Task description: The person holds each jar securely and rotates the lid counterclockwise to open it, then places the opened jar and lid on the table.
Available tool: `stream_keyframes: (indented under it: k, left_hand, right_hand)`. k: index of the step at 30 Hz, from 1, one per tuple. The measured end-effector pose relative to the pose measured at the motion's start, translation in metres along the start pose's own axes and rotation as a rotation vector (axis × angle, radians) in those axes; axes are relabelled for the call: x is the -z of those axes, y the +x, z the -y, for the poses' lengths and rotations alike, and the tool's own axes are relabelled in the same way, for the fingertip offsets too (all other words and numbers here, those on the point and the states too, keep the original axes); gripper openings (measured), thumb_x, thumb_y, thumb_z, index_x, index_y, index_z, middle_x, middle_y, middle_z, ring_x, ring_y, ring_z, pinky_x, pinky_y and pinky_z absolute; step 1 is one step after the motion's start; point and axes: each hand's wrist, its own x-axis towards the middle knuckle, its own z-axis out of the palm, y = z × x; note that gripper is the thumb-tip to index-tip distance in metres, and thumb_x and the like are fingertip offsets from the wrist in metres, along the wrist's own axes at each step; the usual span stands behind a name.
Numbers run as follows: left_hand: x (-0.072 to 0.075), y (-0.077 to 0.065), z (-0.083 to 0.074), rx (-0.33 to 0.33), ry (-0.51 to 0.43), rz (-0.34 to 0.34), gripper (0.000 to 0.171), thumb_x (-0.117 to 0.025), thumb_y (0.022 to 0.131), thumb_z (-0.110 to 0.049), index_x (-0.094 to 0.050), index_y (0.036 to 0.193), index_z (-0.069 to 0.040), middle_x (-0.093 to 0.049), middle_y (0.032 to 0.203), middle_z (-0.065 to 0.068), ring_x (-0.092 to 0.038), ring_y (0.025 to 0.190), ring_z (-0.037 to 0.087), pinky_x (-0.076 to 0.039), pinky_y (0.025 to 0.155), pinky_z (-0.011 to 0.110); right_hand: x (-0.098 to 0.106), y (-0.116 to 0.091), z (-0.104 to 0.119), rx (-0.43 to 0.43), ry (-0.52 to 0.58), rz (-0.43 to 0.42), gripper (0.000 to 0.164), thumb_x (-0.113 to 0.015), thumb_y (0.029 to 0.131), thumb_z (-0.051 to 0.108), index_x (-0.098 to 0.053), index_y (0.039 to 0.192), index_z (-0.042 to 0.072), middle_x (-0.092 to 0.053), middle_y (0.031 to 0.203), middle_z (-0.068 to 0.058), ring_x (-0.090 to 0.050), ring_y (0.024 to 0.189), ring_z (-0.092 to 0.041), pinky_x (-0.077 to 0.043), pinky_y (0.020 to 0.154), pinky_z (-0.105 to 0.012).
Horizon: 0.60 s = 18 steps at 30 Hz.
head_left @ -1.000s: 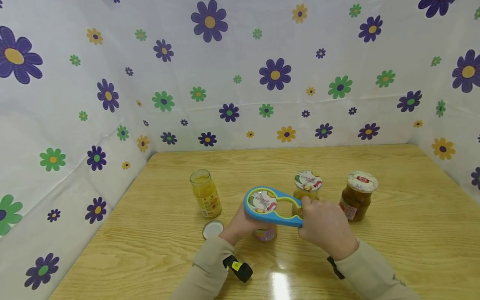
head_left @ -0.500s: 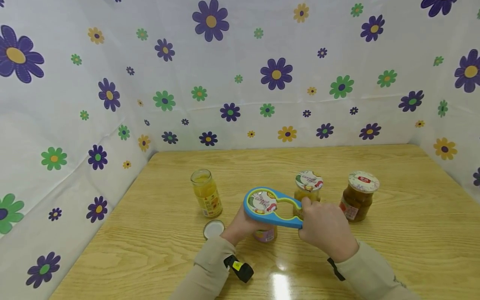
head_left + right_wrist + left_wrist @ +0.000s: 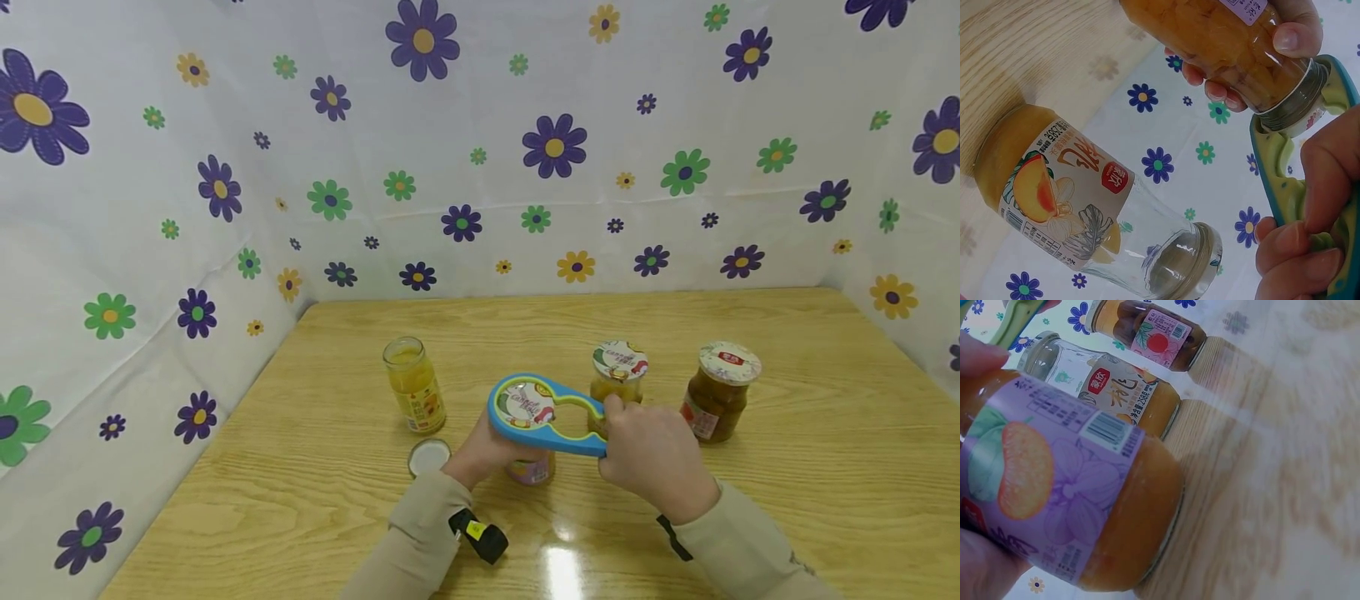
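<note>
My left hand (image 3: 489, 443) grips a glass jar of orange fruit pieces with a purple label (image 3: 1054, 481), fingers wrapped round its upper part. A blue jar opener (image 3: 555, 440) with a lime-green inner edge lies over this jar, its largest ring round the patterned lid (image 3: 525, 403). The handle end of the opener is in my right hand (image 3: 656, 458), its fingers curled round it. In the right wrist view the ring sits around the lid (image 3: 1300, 125), and the left fingers (image 3: 1294, 37) hold the glass. Just behind my right hand stands a lidded peach jar (image 3: 1066, 194).
An uncapped jar of yellow fruit (image 3: 416, 392) stands at the left, with a loose lid (image 3: 429, 458) lying upside down before it. A dark-filled jar with a pale lid (image 3: 716, 392) is at the right. A flowered cloth (image 3: 450, 150) hangs behind the wooden table (image 3: 300, 483).
Both hands keep their grip on the jar and the opener, with hardly any movement. The whole head view has shifted very slightly.
</note>
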Motion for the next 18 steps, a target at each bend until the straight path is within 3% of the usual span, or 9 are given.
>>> stream_keyframes:
  k: [18]
  left_hand:
    - [0.0011, -0.0011, -0.0008, 0.004, -0.012, 0.024, 0.067, -0.07, 0.064, 0.007, -0.041, 0.123, -0.001, -0.052, 0.111, 0.01, -0.049, 0.101, 0.019, -0.039, 0.089, 0.035]
  right_hand:
    - [0.0011, 0.0004, -0.0007, 0.013, 0.001, 0.015, 0.02, -0.057, 0.052, 0.009, -0.038, 0.059, 0.01, -0.027, 0.043, 0.004, -0.022, 0.036, -0.008, -0.018, 0.032, -0.02]
